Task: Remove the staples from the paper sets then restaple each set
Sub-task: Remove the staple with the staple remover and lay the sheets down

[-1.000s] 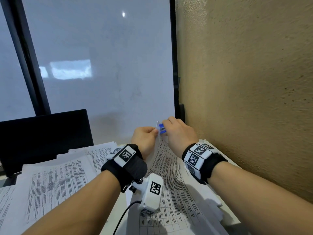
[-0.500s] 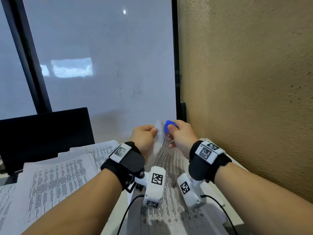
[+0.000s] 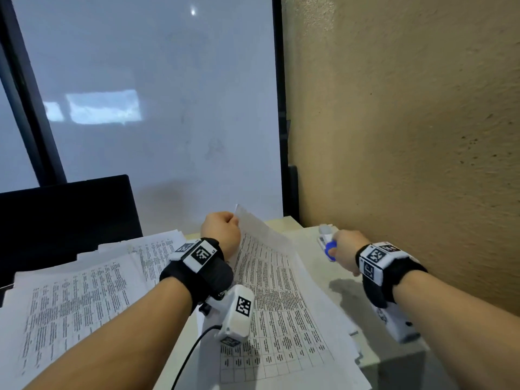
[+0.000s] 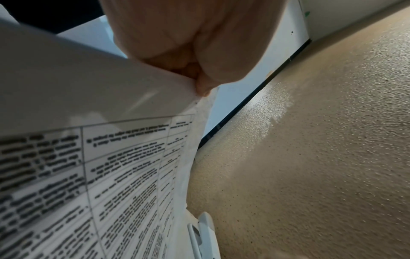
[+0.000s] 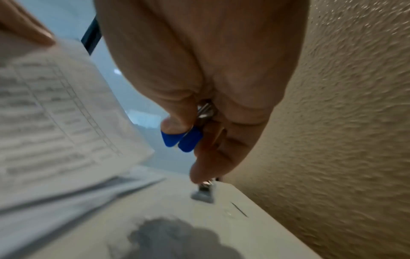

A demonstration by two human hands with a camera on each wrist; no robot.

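Observation:
My left hand (image 3: 222,230) pinches the top corner of a printed paper set (image 3: 281,291) and holds that corner lifted off the table; the pinch shows close up in the left wrist view (image 4: 200,82). My right hand (image 3: 346,251) grips a blue-handled staple remover (image 3: 329,250), away from the paper and low over the table by the wall. In the right wrist view the blue handles (image 5: 182,138) stick out between thumb and fingers. A small white-grey device (image 3: 324,231), possibly a stapler, lies just beyond the right hand's fingertips.
More printed paper piles (image 3: 78,299) cover the table's left side. A black laptop lid (image 3: 64,215) stands behind them. A rough tan wall (image 3: 408,164) runs close along the right. The table's right edge (image 3: 394,358) lies under my right forearm.
My right hand has left the paper corner and swung right and down to the table by the wall, carrying the staple remover. The left hand keeps its pinch on the lifted corner.

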